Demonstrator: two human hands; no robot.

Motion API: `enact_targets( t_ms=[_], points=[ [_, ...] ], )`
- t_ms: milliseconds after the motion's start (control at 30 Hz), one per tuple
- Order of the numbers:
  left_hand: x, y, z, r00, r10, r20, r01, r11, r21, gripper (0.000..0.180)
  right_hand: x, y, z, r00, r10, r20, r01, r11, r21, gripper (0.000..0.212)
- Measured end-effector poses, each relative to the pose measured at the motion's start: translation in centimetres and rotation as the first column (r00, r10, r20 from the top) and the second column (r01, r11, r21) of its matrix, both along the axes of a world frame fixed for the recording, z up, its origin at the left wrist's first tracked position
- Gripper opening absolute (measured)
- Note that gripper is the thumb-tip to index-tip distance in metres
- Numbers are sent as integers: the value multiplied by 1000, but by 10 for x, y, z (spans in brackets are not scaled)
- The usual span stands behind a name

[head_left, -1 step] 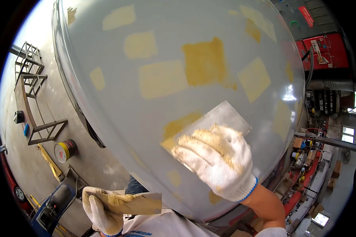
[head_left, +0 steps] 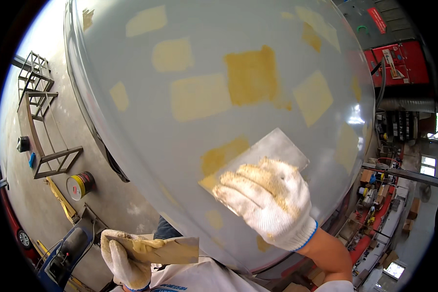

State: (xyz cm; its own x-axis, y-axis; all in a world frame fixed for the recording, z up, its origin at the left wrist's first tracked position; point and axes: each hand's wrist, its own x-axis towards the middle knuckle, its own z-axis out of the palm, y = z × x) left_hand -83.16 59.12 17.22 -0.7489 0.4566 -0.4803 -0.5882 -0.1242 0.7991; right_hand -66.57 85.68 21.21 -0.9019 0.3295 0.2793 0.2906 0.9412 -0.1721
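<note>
A large grey car body panel (head_left: 146,131) fills the middle, with pale yellow and darker ochre patches of filler putty (head_left: 252,78) on it. My right hand (head_left: 270,202), in a stained white knit glove, is closed on a wide flat metal putty spreader (head_left: 277,151). That blade lies slanted against the panel, its left corner over a yellow patch (head_left: 224,155). Lower left, off the panel, my gloved left hand (head_left: 126,265) grips a flat rectangular putty plate (head_left: 180,252). Yellow putty is heaped along the plate's top, by the fingers.
On the concrete floor at left are a metal frame stand (head_left: 58,160), a yellow-black can (head_left: 80,185) and a blue machine (head_left: 68,258). A red tool cabinet (head_left: 413,63) stands far right. Below it runs a cluttered shelf (head_left: 374,209) with boxes and tools.
My right hand and the spreader have shifted very slightly down and to the right on the panel. My left hand and its plate look almost still.
</note>
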Motion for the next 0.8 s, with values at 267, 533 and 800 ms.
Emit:
enact_targets(
  t_ms=[267,533,800],
  points=[
    [-3,-3,1,988,-53,-143,50,998,-24,30,2,12,16,999,-35,-3,35,999,35,26],
    [-17,-25,-14,994,-22,-110,25,999,21,35,10,-4,-5,998,-65,-9,65,998,19,26],
    [-13,-21,1,993,-26,-113,37,995,89,35,-16,17,-1,997,-25,-67,31,996,87,30]
  ],
)
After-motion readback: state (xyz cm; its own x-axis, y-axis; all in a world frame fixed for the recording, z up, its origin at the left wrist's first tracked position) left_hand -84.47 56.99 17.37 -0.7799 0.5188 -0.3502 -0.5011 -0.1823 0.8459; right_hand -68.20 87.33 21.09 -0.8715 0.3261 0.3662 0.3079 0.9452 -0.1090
